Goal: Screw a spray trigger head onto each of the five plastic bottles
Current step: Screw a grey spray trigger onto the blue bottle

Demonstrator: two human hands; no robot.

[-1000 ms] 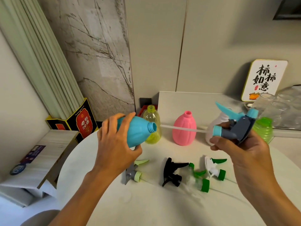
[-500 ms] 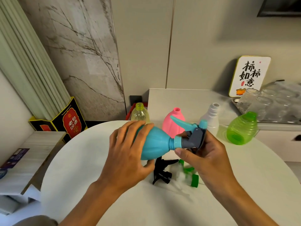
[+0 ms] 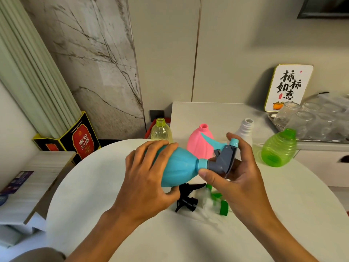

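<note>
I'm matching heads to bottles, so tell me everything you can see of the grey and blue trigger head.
The trigger head looks like hard plastic: dark grey body, light blue lever pointing up and away, light blue nozzle cap, light blue collar. It lies roughly sideways, its collar set on the neck of the blue bottle. The right hand grips it, thumb by the collar; the left hand holds the bottle, above the white table.

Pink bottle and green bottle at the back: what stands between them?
In the head view, the white bottle stands between the pink bottle and the green bottle, partly hidden by the right hand.
</note>
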